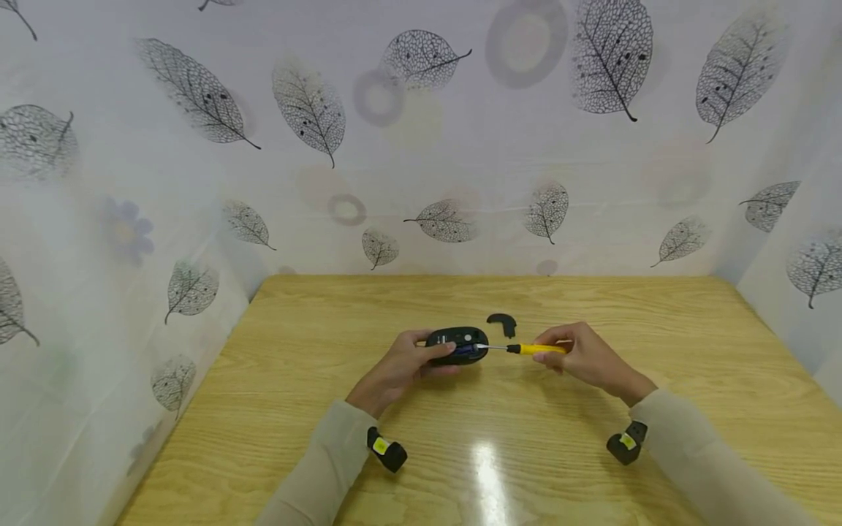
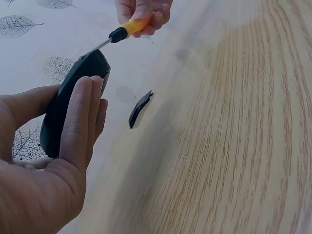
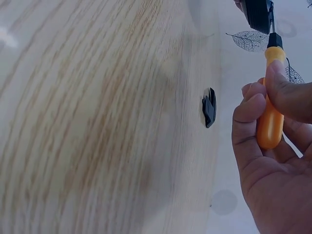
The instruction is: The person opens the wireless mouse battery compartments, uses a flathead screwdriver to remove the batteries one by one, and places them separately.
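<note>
My left hand (image 1: 399, 369) grips a black computer mouse (image 1: 434, 339), its underside turned up and an open battery bay showing. In that bay lies a dark blue battery (image 1: 464, 350), partly hidden by the thumb. My right hand (image 1: 582, 358) holds a screwdriver (image 1: 534, 349) by its yellow handle, and the metal shaft points left, its tip at the battery's right end. Whether the tip touches the battery I cannot tell. In the left wrist view the mouse (image 2: 73, 97) sits between thumb and fingers. The right wrist view shows fingers and thumb around the screwdriver handle (image 3: 271, 122).
A curved black battery cover (image 1: 503, 322) lies on the wooden table (image 1: 329, 307) just beyond the mouse and screwdriver. Leaf-patterned sheeting (image 1: 421, 146) stands behind the table and at both sides. A small black device (image 1: 388, 449) is strapped on each wrist.
</note>
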{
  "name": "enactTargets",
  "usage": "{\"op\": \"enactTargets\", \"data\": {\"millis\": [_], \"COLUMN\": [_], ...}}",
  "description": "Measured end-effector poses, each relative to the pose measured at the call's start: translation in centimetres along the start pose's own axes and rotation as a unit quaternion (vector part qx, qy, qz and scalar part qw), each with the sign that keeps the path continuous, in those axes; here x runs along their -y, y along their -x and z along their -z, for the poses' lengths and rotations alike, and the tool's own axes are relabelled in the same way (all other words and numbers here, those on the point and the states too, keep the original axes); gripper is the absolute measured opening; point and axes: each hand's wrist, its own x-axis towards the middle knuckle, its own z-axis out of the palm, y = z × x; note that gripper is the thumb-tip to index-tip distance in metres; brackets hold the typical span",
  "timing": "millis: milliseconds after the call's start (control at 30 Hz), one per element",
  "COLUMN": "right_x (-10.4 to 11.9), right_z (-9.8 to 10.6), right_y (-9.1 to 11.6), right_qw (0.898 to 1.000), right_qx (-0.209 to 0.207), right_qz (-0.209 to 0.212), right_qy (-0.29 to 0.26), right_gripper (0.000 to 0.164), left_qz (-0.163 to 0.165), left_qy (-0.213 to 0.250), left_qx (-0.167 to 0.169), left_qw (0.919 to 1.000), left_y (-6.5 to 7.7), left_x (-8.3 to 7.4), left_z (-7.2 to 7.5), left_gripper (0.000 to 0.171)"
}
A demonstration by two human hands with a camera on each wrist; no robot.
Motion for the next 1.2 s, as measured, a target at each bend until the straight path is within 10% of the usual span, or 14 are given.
{"op": "enactTargets", "data": {"millis": [1200], "right_x": [-1.2], "right_z": [-1.0], "right_y": [-0.5], "right_qw": [0.998], "right_qx": [0.024], "right_qz": [0.0], "right_qy": [-0.058], "right_gripper": [0.025], "left_qz": [0.009], "left_qy": [0.045], "left_qx": [0.004], "left_qw": [0.9989], "left_y": [0.2], "left_x": [-0.5], "left_z": [-0.4], "left_gripper": [0.053]}}
